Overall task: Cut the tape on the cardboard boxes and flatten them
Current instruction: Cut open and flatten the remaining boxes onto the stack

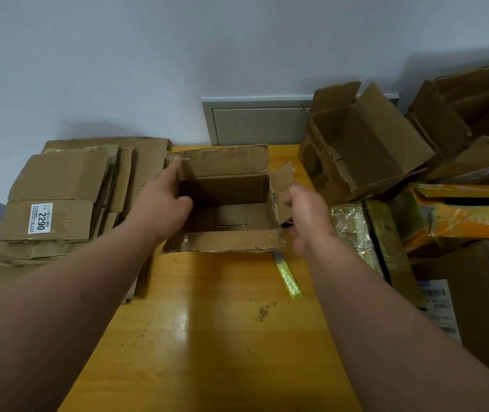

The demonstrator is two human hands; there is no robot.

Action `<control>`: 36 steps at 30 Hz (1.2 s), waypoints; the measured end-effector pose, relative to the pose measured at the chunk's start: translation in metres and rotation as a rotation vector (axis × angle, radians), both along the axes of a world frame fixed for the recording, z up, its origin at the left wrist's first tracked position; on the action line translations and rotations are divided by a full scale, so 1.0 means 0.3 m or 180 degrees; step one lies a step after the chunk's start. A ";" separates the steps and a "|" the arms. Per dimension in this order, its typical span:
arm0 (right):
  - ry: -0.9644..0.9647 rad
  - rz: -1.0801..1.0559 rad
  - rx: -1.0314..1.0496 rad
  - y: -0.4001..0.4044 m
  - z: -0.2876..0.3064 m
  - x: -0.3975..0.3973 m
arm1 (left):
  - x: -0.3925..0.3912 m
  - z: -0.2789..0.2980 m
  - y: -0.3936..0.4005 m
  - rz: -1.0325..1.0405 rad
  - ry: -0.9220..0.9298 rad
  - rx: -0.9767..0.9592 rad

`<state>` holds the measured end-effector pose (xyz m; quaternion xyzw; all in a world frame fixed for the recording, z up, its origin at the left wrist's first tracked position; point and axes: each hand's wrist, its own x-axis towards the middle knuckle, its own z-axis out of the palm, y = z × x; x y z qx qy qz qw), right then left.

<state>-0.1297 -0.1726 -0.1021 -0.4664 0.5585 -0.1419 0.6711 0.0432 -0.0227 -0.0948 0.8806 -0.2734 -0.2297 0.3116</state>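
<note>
- While the open cardboard box (pixel 225 200) stands upright at the middle of the yellow wooden table (pixel 207 337), all four top flaps are raised or folded outward.
- Left hand (pixel 163 203): index finger extended along the left flap, thumb hooked over the box's left wall; it holds that wall.
- Right hand (pixel 308 215): blurred, at the box's right flap; whether it holds the flap cannot be told.
- Yellow-green utility knife (pixel 289 278): lies on the table just beside the box's near right corner.
- Stack of flattened boxes (pixel 64 203): left of the box.
- Unflattened boxes (pixel 365 144): piled at right.
</note>
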 end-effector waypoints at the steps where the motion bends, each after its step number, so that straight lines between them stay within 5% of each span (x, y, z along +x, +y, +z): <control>1: 0.0007 -0.0030 0.0007 0.000 0.006 -0.002 | 0.014 0.014 0.005 0.0246 0.0226 -0.0285; 7: -0.0367 0.0096 -0.0659 -0.003 0.042 0.000 | 0.078 0.078 -0.008 0.1231 0.1003 -0.1422; 10: -0.0542 0.0315 -0.1226 0.001 0.069 -0.010 | 0.100 0.088 -0.007 0.1213 0.0909 -0.1319; 17: -0.0341 0.1142 -0.2112 0.107 0.081 -0.027 | 0.109 0.088 0.027 0.1258 0.1971 -0.0979; 24: -0.0032 0.1836 -0.2708 0.228 0.037 -0.061 | 0.075 0.077 0.095 0.1209 0.1530 -0.0091; 29: 0.0028 0.1538 -0.2059 0.212 0.039 -0.079 | 0.041 0.082 0.142 0.0512 0.1102 0.0236; 36: 0.0177 0.1744 -0.1627 0.213 0.044 -0.064 | 0.036 -0.001 0.146 -0.0100 -0.0593 0.1188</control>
